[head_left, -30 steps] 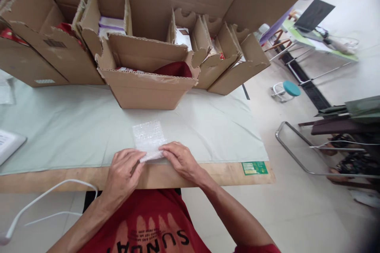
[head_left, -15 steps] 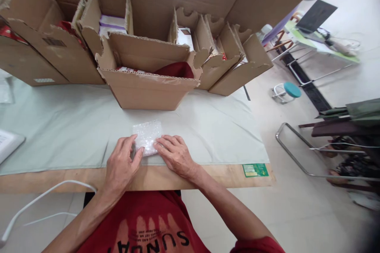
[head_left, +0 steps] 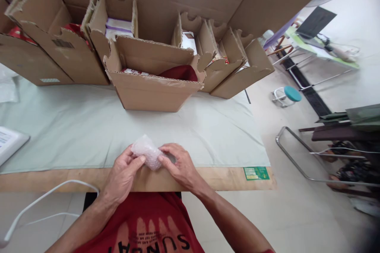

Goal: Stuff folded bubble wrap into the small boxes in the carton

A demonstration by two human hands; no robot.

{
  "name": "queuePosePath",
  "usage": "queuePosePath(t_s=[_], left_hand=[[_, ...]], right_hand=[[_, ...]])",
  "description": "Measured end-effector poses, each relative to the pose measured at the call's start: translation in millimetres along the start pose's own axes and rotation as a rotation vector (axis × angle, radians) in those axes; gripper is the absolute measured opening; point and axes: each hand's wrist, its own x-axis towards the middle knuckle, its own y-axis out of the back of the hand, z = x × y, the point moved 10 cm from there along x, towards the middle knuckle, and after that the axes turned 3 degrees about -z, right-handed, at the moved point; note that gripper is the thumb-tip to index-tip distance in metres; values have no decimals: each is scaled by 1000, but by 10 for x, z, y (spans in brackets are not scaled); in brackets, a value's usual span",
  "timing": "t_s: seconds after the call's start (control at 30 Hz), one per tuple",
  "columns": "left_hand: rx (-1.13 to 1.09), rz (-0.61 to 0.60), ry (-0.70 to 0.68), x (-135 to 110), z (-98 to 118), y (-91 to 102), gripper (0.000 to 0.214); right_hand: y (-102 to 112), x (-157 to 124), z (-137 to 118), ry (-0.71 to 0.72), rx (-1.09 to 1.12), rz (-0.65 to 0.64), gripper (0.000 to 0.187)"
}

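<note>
A small bundle of clear bubble wrap (head_left: 146,151) is held just above the near edge of the table. My left hand (head_left: 123,174) pinches its left side with thumb and fingers. On the right side, my right hand (head_left: 178,165) grips it, fingers curled round the wrap. What the wrap encloses is hidden. Both hands hover over the pale green cloth (head_left: 74,126) that covers the table top.
An open cardboard box (head_left: 154,87) with something red inside stands just beyond the hands. Several more cardboard boxes (head_left: 53,51) line the back. A white device (head_left: 10,142) lies at the left edge, a white cable (head_left: 44,197) below. A green label (head_left: 255,172) sits on the wooden table edge.
The flat bubble wrap sheet has been folded up and lifted off the cloth. It is now a rounded bundle between both hands, which drew back toward the table edge.
</note>
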Motion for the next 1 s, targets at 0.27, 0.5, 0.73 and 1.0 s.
queuePosePath(t_s=[0.27,0.5,0.73,1.0], left_hand=[[581,-238,-162,-62,313,-407,66],[1030,-194,-738,-102,1176,-802,65],[1278,414,-1162,-56,2207,-798,43],[1291,351,-1188,-38,2012,-653,22]], right_hand=[[184,197,-267,-40,44,-225,71],[653,352,-842,51,-200,-219,4],[1919,475,-1683,382,-96,308,14],[1951,867,-2029,497,-621,334,10]])
